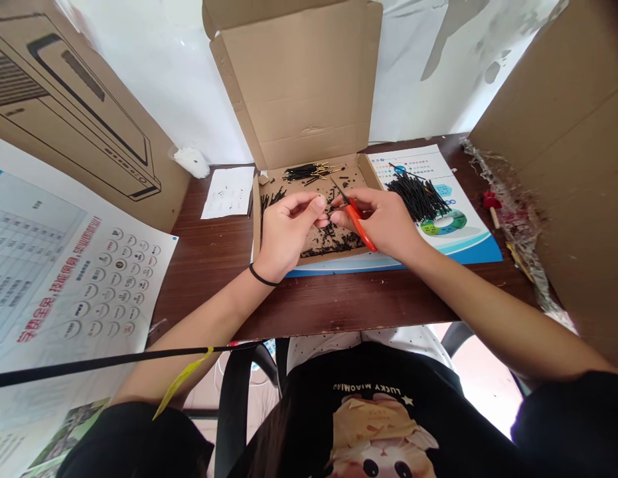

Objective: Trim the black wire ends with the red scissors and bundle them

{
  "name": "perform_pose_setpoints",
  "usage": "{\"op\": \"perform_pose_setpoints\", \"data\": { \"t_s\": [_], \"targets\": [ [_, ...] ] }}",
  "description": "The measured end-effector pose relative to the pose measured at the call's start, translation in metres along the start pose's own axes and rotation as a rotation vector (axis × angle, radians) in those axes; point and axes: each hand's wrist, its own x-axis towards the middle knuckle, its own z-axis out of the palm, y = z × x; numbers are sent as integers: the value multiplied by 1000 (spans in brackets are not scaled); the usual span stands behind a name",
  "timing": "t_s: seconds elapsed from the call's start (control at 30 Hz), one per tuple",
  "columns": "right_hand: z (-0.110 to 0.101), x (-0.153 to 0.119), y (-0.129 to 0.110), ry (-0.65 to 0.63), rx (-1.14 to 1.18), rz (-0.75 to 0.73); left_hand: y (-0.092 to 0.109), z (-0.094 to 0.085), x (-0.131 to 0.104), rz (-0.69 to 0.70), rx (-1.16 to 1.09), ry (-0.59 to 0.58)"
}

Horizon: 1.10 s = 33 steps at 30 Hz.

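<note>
My right hand (391,216) is closed around red-handled scissors (359,226), their narrow blades pointing up and away to the left. My left hand (283,232), wearing a black band at the wrist, pinches thumb and fingers together; whatever sits between them is too small to make out. Both hands are close together over an open cardboard box (371,174). Inside it lie short black scraps (333,245), a bundle of thin black pieces with gold-coloured ends (306,172), and more black sticks (273,198) by the left wall.
Right of the box, a pile of thin black sticks (421,196) rests on a printed sheet (475,245). A small white paper (228,192) lies to the left. Large cardboard boxes (89,99) flank the brown table (309,305). Crumpled clear plastic (518,226) lies at right.
</note>
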Motion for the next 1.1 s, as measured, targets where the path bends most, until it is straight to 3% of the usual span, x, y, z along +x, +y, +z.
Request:
{"op": "perform_pose_setpoints", "data": {
  "t_s": [0.17,0.53,0.67,0.87,1.1],
  "targets": [
    [7,3,5,-80,296,73,-2,1,-1,-125,-178,-55],
    [5,4,10,-212,457,130,-4,-4,0,3,22,-189],
    [4,4,7,-177,301,103,-1,-3,-2,97,123,-165],
    [-4,0,2,43,-155,-126,0,-4,-3,233,317,-110],
    [-6,-2,2,38,-394,-201,-5,-8,-2,316,418,-53]
  ]
}}
